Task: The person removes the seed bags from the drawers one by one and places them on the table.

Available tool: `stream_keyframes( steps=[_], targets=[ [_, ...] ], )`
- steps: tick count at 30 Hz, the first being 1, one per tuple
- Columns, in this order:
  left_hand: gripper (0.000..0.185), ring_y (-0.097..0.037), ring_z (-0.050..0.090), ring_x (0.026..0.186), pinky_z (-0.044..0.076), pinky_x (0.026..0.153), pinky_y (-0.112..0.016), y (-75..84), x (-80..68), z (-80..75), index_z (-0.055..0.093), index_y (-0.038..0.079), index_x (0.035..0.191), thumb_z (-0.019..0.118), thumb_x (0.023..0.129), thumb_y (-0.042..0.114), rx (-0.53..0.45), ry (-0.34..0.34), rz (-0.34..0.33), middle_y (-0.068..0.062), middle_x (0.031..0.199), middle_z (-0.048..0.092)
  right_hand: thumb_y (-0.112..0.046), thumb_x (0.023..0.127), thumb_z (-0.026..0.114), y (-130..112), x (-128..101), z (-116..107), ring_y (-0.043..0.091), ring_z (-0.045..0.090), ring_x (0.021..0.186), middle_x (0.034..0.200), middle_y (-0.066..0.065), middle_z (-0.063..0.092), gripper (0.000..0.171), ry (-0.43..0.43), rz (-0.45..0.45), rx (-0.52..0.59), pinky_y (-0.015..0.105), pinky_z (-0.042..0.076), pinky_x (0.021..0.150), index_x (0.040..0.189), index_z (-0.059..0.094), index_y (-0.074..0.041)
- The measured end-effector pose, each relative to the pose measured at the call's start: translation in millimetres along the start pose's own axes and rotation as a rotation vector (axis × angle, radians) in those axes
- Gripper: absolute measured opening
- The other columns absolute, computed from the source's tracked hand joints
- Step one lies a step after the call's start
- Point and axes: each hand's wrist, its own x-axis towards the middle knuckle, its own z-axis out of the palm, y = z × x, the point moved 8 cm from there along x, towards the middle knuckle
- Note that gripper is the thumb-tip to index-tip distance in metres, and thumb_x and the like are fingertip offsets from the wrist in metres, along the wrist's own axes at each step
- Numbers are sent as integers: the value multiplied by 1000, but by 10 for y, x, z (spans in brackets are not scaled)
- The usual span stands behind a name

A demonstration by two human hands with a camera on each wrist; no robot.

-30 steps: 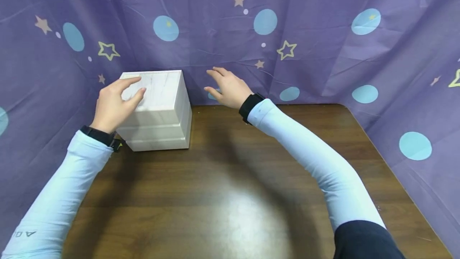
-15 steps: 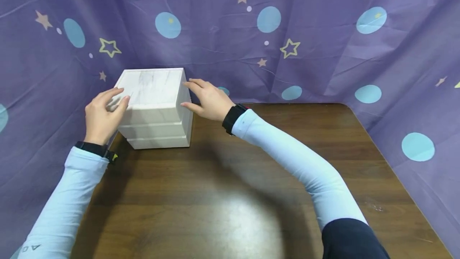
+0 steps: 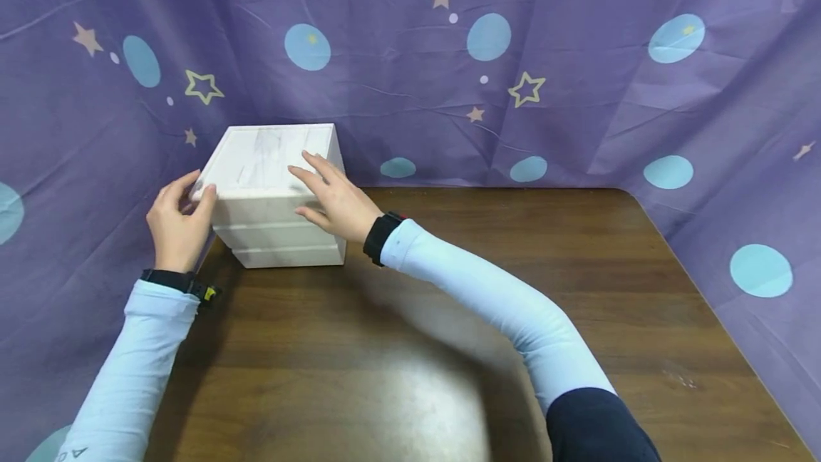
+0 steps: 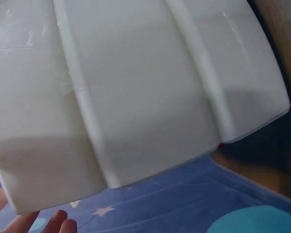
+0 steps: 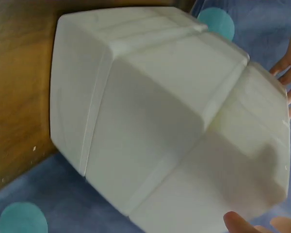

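Note:
A white marbled box [image 3: 276,212] with grooves dividing its front into three tiers sits at the back left of the table. My left hand [image 3: 176,227] is at its upper left front corner, thumb and fingers loosely bent about that corner. In the left wrist view the fingertips [image 4: 58,222] lie along the box's edge; whether they press on it I cannot tell. My right hand [image 3: 340,202] hovers over the box's front right part, fingers spread and holding nothing. Its fingertips [image 5: 236,221] show near the upper tier in the right wrist view, with a hand shadow on the box.
A brown wooden table [image 3: 385,319] extends to the right and front of the box. Purple cloth [image 3: 410,55] with stars and blue dots hangs behind and on both sides, close to the box. Black bands [image 3: 383,237] circle both wrists.
My right hand has moved left, from beside the box to over its front right part. My left hand has come down and left from above the top to the left front corner.

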Motion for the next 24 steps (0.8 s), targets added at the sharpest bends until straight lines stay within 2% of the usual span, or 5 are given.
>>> stream_keyframes(
  steps=[4, 8, 16, 24],
  targets=[
    [31, 5, 46, 76, 38, 70, -11, -66, -67, 16, 67, 5, 112, 65, 85, 19, -2, -7, -29, -16, 101, 64, -23, 93, 57, -64, 4, 113, 32, 31, 132, 139, 19, 40, 50, -14, -26, -9, 23, 14, 111, 136, 42, -3],
    [29, 1, 45, 74, 38, 70, -13, -72, -88, 8, 68, 5, 110, 65, 85, 18, -14, -8, -28, -17, 95, 64, -13, 94, 54, -70, -5, 180, 29, 34, 132, 132, 16, 50, 39, -6, -51, -56, 22, 16, 110, 131, 49, -2],
    [30, 4, 45, 75, 35, 68, -9, -19, -117, 8, 69, 6, 110, 68, 84, 21, -4, -40, -3, -16, 99, 65, -8, 93, 53, -13, -34, 170, 28, 35, 131, 131, 15, 50, 36, -11, -44, -41, 20, 20, 109, 129, 51, -3],
    [31, 11, 47, 79, 35, 69, -8, 134, -203, 50, 68, 6, 112, 67, 85, 21, 8, -119, 23, -14, 107, 64, -4, 94, 50, 137, -134, 92, 27, 35, 131, 132, 15, 50, 34, -21, -23, -4, 19, 18, 109, 128, 51, -2]
  ],
)
